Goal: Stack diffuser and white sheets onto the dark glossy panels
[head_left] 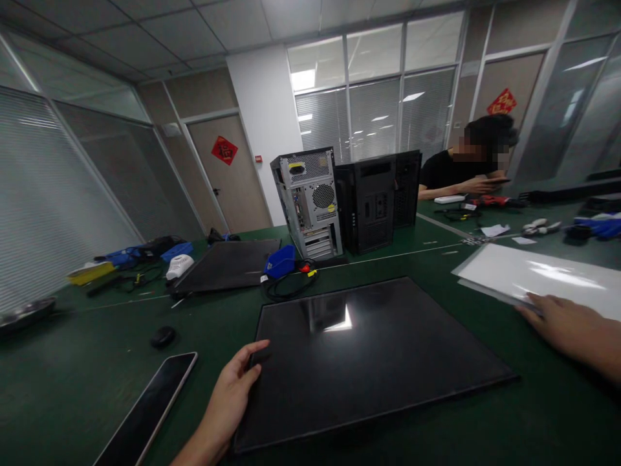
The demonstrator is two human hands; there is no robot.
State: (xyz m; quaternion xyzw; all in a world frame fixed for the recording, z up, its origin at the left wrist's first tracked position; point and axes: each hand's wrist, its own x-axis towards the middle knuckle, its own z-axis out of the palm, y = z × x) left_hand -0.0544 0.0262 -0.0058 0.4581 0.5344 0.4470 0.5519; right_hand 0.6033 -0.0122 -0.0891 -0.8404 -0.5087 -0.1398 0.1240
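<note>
Black flat display panel (369, 369), one: it lay face up on the green table (557, 421), directly before me, between my two hands, its glossy face reflecting a bright light. My left hand (233, 385) was at its left edge, thumb and forefinger parted, the forefinger reaching over the border; the remaining fingers I could not see clearly. My right hand (567, 323) was well apart from the panel, to its right, with fingers at the near left edge of white glossy sheets (543, 268); I could not tell whether it pinched them or only rested there.

Left of my left hand: a pale-rimmed smartphone (148, 408), dark screen up; beyond it, a rounded black object (162, 336).

Just behind the panel: a coiled cable with red and yellow parts (305, 266), beside a blue object (280, 261). Behind these, to the left, a second dark flat panel (228, 265).

Farther back: an upright computer tower (313, 207), rear side showing, and a black computer case (371, 204) beside it.

Far right: a seated person (439, 175) in a black top, forearms at the table.
</note>
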